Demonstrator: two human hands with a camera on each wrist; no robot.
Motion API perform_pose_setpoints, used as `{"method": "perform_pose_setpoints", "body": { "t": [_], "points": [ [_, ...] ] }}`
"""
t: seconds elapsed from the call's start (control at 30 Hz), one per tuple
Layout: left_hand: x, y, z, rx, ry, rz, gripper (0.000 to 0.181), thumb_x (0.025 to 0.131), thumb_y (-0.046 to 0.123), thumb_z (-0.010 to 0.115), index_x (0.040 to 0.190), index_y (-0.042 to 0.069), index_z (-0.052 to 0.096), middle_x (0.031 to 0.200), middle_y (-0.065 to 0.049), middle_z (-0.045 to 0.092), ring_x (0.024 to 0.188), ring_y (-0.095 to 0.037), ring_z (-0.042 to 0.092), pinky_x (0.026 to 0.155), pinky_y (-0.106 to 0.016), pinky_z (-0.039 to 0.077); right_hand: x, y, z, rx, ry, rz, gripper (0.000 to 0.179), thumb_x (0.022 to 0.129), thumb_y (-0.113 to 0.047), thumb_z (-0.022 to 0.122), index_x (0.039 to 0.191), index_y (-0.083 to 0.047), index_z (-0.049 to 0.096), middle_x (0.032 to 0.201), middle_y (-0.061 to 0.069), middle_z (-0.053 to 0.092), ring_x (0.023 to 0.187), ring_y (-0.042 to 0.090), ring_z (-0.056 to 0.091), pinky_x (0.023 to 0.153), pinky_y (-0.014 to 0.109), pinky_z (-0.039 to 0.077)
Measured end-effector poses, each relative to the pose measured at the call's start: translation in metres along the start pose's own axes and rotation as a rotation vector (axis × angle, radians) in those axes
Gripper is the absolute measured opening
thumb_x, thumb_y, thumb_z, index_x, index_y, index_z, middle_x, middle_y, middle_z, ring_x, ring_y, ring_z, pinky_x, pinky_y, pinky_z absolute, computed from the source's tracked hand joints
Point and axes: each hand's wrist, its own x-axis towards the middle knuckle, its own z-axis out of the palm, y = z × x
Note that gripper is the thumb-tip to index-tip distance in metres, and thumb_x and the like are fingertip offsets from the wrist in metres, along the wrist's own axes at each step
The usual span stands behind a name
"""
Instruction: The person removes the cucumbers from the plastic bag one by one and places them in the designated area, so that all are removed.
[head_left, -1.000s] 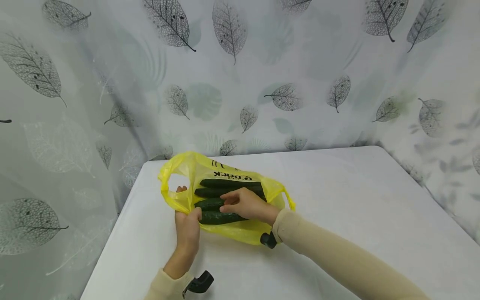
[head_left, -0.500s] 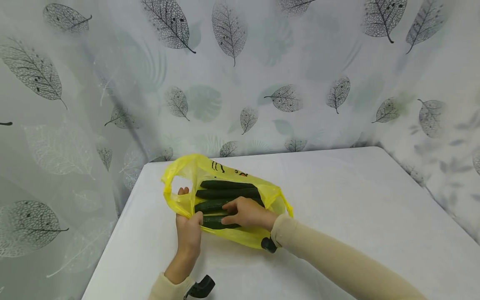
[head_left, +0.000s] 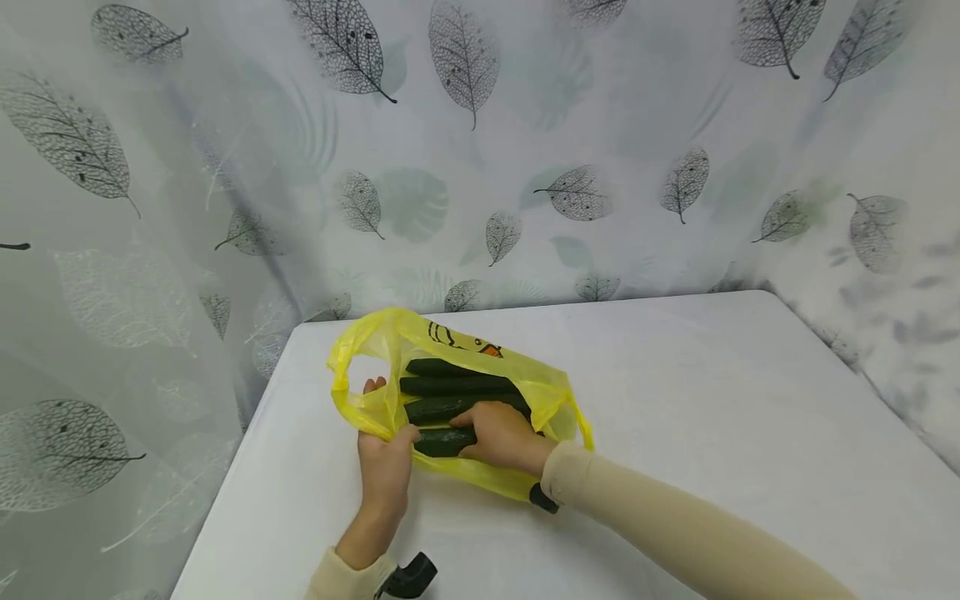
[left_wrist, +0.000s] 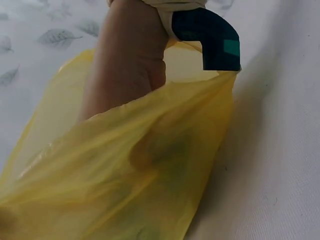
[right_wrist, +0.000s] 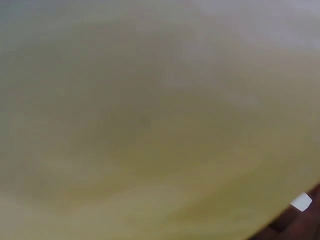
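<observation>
A yellow plastic bag [head_left: 517, 367] lies on its side, its mouth toward the left. Several dark green cucumbers [head_left: 457, 386] lie side by side in it. My left hand [head_left: 384, 475] holds the near rim of the mouth, thumb over the plastic. Reaching over the bag's near side, my right hand [head_left: 506, 433] has its thumb and fingers around the nearest cucumber [head_left: 444, 442]; its palm hides that cucumber's right part. In the left wrist view, the right wrist [left_wrist: 125, 65] goes down behind the yellow plastic [left_wrist: 150, 175]. Blurred yellow plastic [right_wrist: 150, 150] fills most of the right wrist view.
The bag rests on a white table [head_left: 712, 433], toward its left side. A leaf-print curtain [head_left: 480, 167] hangs behind and beside the table. Small black wrist mounts [head_left: 411, 577] are strapped at both sleeves.
My right hand has lowered onto the nearest cucumber and its fingers have closed around it. The bag's printed side has tipped slightly, showing a different part of the print. The left hand keeps its hold.
</observation>
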Motion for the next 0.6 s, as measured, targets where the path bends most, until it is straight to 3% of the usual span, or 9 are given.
{"method": "perform_pose_setpoints", "body": {
  "t": [0.1,0.23,0.37,0.6],
  "points": [
    [0.000,0.000,0.003,-0.010,0.011,-0.014,0.088,0.082,-0.015,0.045,0.160,0.004,0.011,0.164,-0.007,0.022,0.147,-0.021,0.023,0.117,-0.034,0.025,-0.001,0.000,0.002,-0.059,0.017,-0.005,0.045,0.083,-0.025,0.084,0.126,-0.016,0.073,0.121,0.003,0.070,0.114,0.026,0.063,0.092,0.043,0.052],
    [0.000,-0.002,0.005,-0.015,0.016,0.009,0.077,0.089,-0.013,0.039,0.160,0.002,0.014,0.164,-0.010,0.025,0.148,-0.022,0.024,0.120,-0.038,0.020,-0.003,0.002,0.002,-0.058,0.025,-0.024,0.042,0.084,-0.021,0.083,0.124,-0.014,0.074,0.122,0.002,0.070,0.115,0.026,0.063,0.095,0.043,0.051],
    [-0.002,0.000,0.004,-0.007,0.003,0.034,0.070,0.095,-0.011,0.036,0.160,0.004,0.016,0.162,-0.008,0.028,0.146,-0.021,0.027,0.119,-0.035,0.023,-0.006,0.002,-0.002,-0.058,0.043,-0.054,0.039,0.085,-0.019,0.082,0.122,-0.013,0.074,0.119,0.003,0.070,0.113,0.025,0.063,0.095,0.041,0.051],
    [0.000,0.013,-0.002,-0.003,-0.003,0.094,0.072,0.094,-0.013,0.035,0.161,0.007,0.016,0.161,-0.007,0.031,0.144,-0.020,0.030,0.116,-0.029,0.027,-0.011,-0.004,-0.014,-0.031,0.105,-0.102,0.036,0.087,-0.016,0.079,0.122,-0.010,0.070,0.116,0.006,0.067,0.110,0.027,0.062,0.096,0.043,0.050]
  ]
}}
